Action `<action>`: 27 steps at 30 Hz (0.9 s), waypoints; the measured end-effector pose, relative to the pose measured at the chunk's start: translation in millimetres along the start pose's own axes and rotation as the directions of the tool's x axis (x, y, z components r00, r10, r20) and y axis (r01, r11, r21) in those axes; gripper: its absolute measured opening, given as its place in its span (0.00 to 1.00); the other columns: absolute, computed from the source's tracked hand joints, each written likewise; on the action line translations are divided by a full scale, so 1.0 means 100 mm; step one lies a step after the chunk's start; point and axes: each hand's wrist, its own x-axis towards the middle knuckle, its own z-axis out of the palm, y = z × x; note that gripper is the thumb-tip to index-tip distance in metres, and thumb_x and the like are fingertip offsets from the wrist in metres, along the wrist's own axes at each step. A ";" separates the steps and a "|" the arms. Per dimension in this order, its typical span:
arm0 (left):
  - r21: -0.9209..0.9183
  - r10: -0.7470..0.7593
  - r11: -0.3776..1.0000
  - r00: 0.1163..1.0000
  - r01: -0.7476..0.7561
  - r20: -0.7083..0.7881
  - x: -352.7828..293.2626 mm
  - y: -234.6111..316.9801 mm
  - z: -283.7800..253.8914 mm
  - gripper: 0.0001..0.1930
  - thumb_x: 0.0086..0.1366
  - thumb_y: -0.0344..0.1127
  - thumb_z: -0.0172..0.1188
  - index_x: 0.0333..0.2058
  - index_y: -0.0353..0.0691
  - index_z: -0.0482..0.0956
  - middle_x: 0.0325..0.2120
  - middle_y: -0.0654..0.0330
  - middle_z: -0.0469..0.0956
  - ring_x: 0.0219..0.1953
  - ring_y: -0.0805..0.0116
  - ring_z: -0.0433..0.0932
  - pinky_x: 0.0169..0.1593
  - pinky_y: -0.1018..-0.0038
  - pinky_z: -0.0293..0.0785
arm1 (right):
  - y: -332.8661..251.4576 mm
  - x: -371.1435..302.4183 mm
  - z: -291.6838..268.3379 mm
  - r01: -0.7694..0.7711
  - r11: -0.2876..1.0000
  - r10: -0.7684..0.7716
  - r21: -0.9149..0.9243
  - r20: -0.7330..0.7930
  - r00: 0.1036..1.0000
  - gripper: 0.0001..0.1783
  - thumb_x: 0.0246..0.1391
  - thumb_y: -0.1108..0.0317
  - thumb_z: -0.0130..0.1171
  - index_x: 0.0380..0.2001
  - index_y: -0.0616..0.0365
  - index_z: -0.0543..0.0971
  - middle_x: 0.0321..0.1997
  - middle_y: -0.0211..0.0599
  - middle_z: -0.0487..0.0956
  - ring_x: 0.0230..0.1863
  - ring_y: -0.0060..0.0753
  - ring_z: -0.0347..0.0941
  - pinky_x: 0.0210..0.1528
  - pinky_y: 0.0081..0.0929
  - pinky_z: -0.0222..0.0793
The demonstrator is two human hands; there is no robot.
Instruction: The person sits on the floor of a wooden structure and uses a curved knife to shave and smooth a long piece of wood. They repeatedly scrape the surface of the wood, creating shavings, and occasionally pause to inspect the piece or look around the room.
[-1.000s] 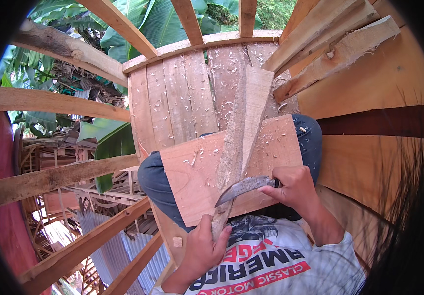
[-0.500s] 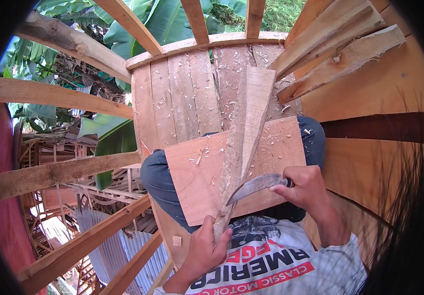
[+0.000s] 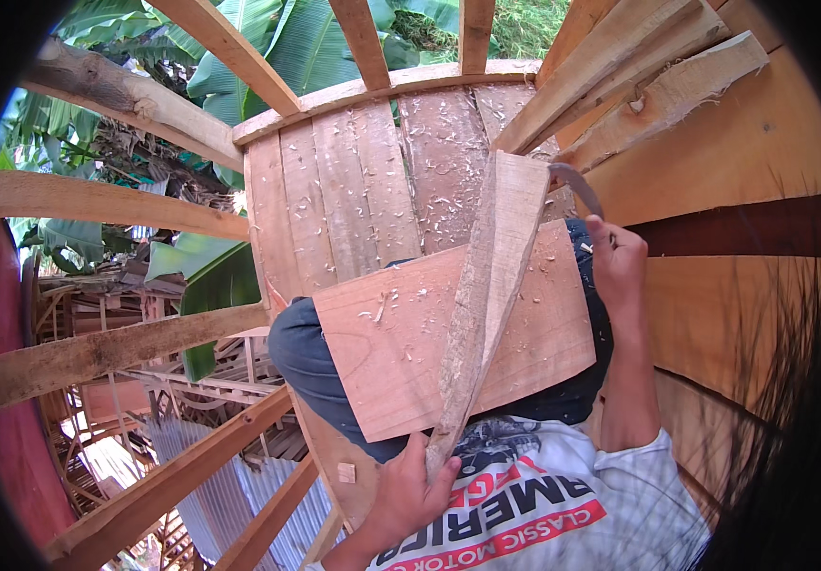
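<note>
A long rough wooden piece [image 3: 492, 285], wider at its far end, slants away from me over my lap. My left hand [image 3: 413, 492] is wrapped round its narrow near end. At the far right, my right hand [image 3: 617, 259] grips a knife with a curved dark blade [image 3: 577, 185]; the handle is mostly hidden in the fist. The blade's tip is close to the far right edge of the wooden piece; I cannot tell whether they touch. Beneath the wooden piece, a flat reddish board [image 3: 382, 352] lies across my thighs, with shavings scattered on it.
Pale shavings litter the plank floor [image 3: 334, 200] ahead. Rough timber pieces [image 3: 658, 109] lean at the far right beside a wooden panel wall [image 3: 734, 314]. Wooden slats [image 3: 125, 333] form an open railing on the left, with corrugated sheets [image 3: 210, 495] beyond. A small wood block [image 3: 346, 472] lies near my left forearm.
My right hand has carried the knife away from me, from the wooden piece's near part to its far end. The wooden piece has shifted slightly right and toward me, still in my left hand.
</note>
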 end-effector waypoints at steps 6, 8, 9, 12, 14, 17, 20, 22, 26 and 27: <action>-0.124 -0.177 0.978 0.982 0.167 -0.073 0.00 -0.17 -0.08 0.15 0.62 0.38 0.59 0.36 0.32 0.66 0.22 0.39 0.74 0.28 0.36 0.76 0.29 0.56 0.70 | -0.46 -0.25 -0.30 0.160 0.987 -0.146 -0.021 0.299 0.943 0.31 0.51 0.43 0.62 0.15 0.64 0.71 0.11 0.44 0.67 0.14 0.43 0.61 0.19 0.32 0.60; -0.087 -0.114 0.990 0.990 0.108 -0.078 0.09 -0.11 -0.08 0.16 0.62 0.38 0.59 0.37 0.31 0.66 0.23 0.39 0.74 0.28 0.37 0.76 0.29 0.56 0.70 | -0.69 -0.56 -0.12 0.342 0.940 -0.299 -0.006 0.471 0.830 0.29 0.47 0.44 0.65 0.15 0.61 0.74 0.12 0.44 0.70 0.16 0.46 0.70 0.20 0.34 0.64; -0.073 -0.090 0.994 0.993 0.085 -0.073 0.09 -0.07 -0.09 0.16 0.62 0.38 0.59 0.37 0.31 0.66 0.23 0.38 0.74 0.28 0.37 0.76 0.29 0.56 0.70 | -0.73 -0.64 -0.06 0.399 0.917 -0.337 0.008 0.550 0.764 0.28 0.44 0.44 0.67 0.15 0.60 0.75 0.12 0.44 0.71 0.18 0.47 0.73 0.21 0.35 0.66; -0.087 -0.075 0.994 0.995 0.069 -0.067 0.05 0.08 -0.10 0.13 0.62 0.37 0.57 0.36 0.34 0.66 0.22 0.40 0.73 0.27 0.41 0.76 0.31 0.57 0.68 | -0.57 -0.43 -0.01 0.276 0.959 -0.231 -0.070 0.375 0.898 0.28 0.43 0.43 0.66 0.16 0.59 0.76 0.13 0.44 0.72 0.19 0.48 0.74 0.21 0.36 0.67; -0.065 -0.095 0.994 0.994 0.092 -0.046 0.08 0.09 -0.12 0.14 0.62 0.37 0.57 0.37 0.34 0.66 0.22 0.40 0.73 0.28 0.41 0.76 0.32 0.56 0.68 | -0.55 -0.39 0.00 0.287 0.953 -0.235 -0.099 0.359 0.904 0.28 0.43 0.42 0.66 0.15 0.59 0.76 0.13 0.43 0.72 0.18 0.48 0.73 0.21 0.36 0.67; -0.024 -0.092 0.996 0.994 0.090 -0.058 0.09 0.04 -0.13 0.14 0.62 0.37 0.57 0.38 0.33 0.66 0.22 0.40 0.72 0.28 0.41 0.76 0.33 0.57 0.68 | -0.55 -0.47 0.01 0.375 0.920 -0.317 -0.110 0.351 0.881 0.29 0.43 0.41 0.66 0.14 0.58 0.74 0.13 0.41 0.71 0.17 0.46 0.72 0.19 0.36 0.66; -0.030 -0.032 0.999 0.998 0.030 -0.058 0.09 -0.02 -0.10 0.15 0.61 0.37 0.58 0.37 0.32 0.67 0.21 0.39 0.73 0.27 0.39 0.76 0.30 0.56 0.69 | -0.63 -0.62 -0.08 0.518 0.847 -0.420 -0.119 0.449 0.789 0.31 0.41 0.38 0.65 0.11 0.56 0.71 0.12 0.39 0.70 0.16 0.44 0.72 0.18 0.34 0.66; -0.052 -0.016 0.999 0.999 0.014 -0.036 0.09 -0.04 -0.11 0.15 0.61 0.38 0.59 0.35 0.31 0.67 0.20 0.38 0.73 0.26 0.37 0.75 0.28 0.56 0.70 | -0.44 -0.42 -0.09 0.425 0.882 -0.349 -0.206 0.320 0.881 0.31 0.41 0.37 0.65 0.11 0.56 0.71 0.12 0.39 0.71 0.16 0.44 0.72 0.18 0.35 0.66; -0.059 0.026 0.998 0.999 -0.027 -0.019 0.20 0.11 -0.16 0.14 0.62 0.37 0.59 0.33 0.32 0.66 0.20 0.38 0.73 0.25 0.37 0.75 0.28 0.57 0.69 | -0.57 -0.62 -0.12 0.456 0.879 -0.400 -0.140 0.305 0.864 0.31 0.43 0.37 0.64 0.11 0.55 0.72 0.11 0.38 0.71 0.16 0.43 0.73 0.18 0.35 0.66; -0.052 0.070 0.996 0.997 -0.070 -0.014 0.24 0.13 -0.16 0.14 0.62 0.37 0.59 0.33 0.32 0.66 0.20 0.38 0.72 0.25 0.37 0.75 0.28 0.57 0.69 | -0.63 -0.65 -0.18 0.523 0.838 -0.454 -0.157 0.333 0.827 0.31 0.43 0.38 0.64 0.11 0.56 0.72 0.11 0.38 0.71 0.16 0.43 0.73 0.18 0.35 0.67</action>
